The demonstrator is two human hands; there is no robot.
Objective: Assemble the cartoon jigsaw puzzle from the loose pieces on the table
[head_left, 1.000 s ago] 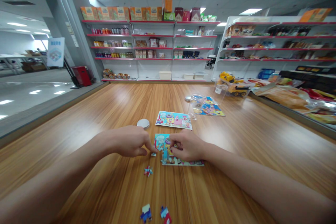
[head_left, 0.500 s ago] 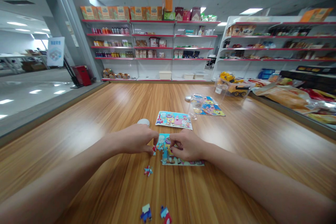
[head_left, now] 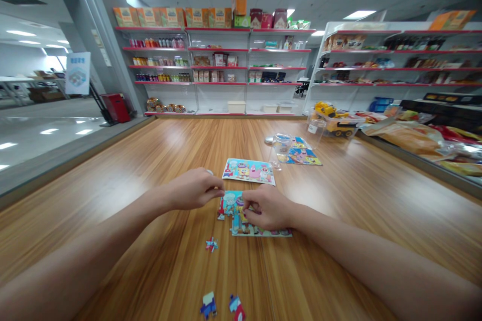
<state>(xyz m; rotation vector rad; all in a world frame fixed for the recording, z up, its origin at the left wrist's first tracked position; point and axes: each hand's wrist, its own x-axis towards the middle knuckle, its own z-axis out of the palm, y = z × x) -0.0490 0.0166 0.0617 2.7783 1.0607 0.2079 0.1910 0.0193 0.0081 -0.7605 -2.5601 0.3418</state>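
Note:
A partly assembled jigsaw puzzle (head_left: 259, 232) with cartoon figures lies flat in front of me, its upper right part hidden by my right hand. At its left edge sits a red and blue puzzle piece (head_left: 221, 210). My left hand (head_left: 198, 189) hovers by the upper left corner, thumb and fingers pressed together with nothing visible between them. Over the puzzle's middle rests my right hand (head_left: 268, 206), fingers curled in a pinch; whatever lies between the fingertips is hidden. Loose pieces lie nearer me: a red and light-blue one (head_left: 211, 245), a blue and cream one (head_left: 208, 305) and a blue and red one (head_left: 237, 307).
A picture sheet (head_left: 248, 171) lies just beyond the puzzle. Farther right are a clear jar (head_left: 282, 144), a second puzzle (head_left: 303, 156) and a clear bin with yellow toy trucks (head_left: 337, 123). A round lid (head_left: 209, 172) is mostly behind my left hand. Stocked shelves stand behind.
My left hand has lifted off the red and blue piece and moved slightly up and left. That piece now shows against the puzzle's left edge. My right hand has stayed in place.

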